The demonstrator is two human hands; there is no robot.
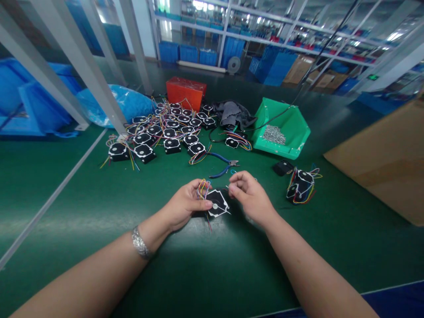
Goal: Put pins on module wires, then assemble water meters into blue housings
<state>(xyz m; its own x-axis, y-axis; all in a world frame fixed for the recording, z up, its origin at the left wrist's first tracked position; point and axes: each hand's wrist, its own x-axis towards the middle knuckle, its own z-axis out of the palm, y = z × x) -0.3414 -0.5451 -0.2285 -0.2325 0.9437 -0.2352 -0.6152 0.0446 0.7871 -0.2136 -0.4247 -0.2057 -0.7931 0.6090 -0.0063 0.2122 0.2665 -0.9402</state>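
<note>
My left hand (pixel 185 203) is closed round a small square black motor-like unit (pixel 220 201) with white edging and a pale round centre. Its thumb presses on the top face, and coloured wires (pixel 202 187) loop up beside the fingers. Just right of the unit, my right hand (pixel 248 194) has thumb and forefinger pinched together. A tiny light-coloured tip shows at that pinch, too small to name. Beyond the hands lie blue-handled cutting pliers (pixel 225 164), jaws pointing right.
Many similar wired units (pixel 172 126) are heaped at the back left, before a red box (pixel 186 92). A green bin (pixel 291 148) holds small metal pieces (pixel 274 134). More units (pixel 301 183) lie at right, near a cardboard box (pixel 384 154). A dark cloth (pixel 233 114) lies behind.
</note>
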